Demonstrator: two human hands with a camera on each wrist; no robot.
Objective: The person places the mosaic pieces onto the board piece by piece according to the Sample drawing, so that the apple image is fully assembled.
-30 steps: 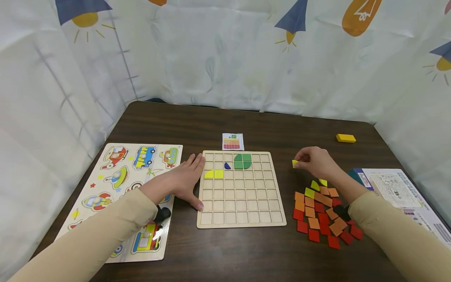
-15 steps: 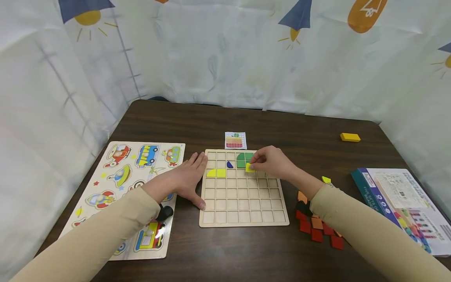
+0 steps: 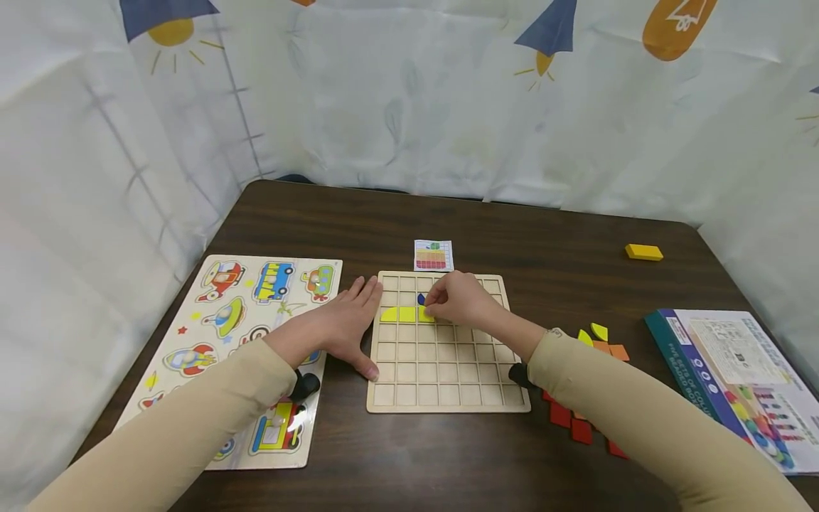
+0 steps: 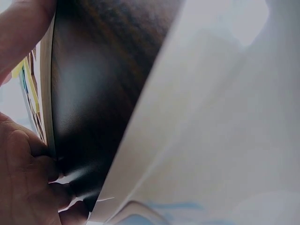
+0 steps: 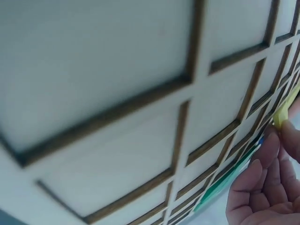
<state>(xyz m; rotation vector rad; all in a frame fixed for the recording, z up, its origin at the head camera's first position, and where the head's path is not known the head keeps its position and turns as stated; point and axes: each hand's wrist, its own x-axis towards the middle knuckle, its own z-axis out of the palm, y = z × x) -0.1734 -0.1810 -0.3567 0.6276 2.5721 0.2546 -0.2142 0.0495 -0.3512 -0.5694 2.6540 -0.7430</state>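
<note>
A wooden grid board (image 3: 441, 373) lies flat on the table. My right hand (image 3: 466, 302) is over its upper part and pinches a yellow tile (image 3: 425, 314) between thumb and fingertips, also in the right wrist view as a yellow tile (image 5: 281, 116). Just left of it, a rounded yellow tile (image 3: 389, 314) and a square yellow tile (image 3: 407, 314) sit in the same row. A small blue piece (image 3: 421, 299) shows above. Green tiles (image 5: 225, 180) appear in the right wrist view; my hand hides them from the head view. My left hand (image 3: 348, 323), fingers extended, rests against the board's left edge.
At left lies a picture puzzle board (image 3: 201, 334). A small pattern card (image 3: 433, 255) sits behind the grid. Loose red tiles (image 3: 581, 431), orange and yellow ones lie right, partly under my sleeve. Farther right are a box (image 3: 736, 370) and a yellow block (image 3: 644, 252).
My right hand has carried the yellow tile leftward from beside the loose tiles, across the grid board, to the row of yellow tiles. The left hand keeps its place at the board's edge.
</note>
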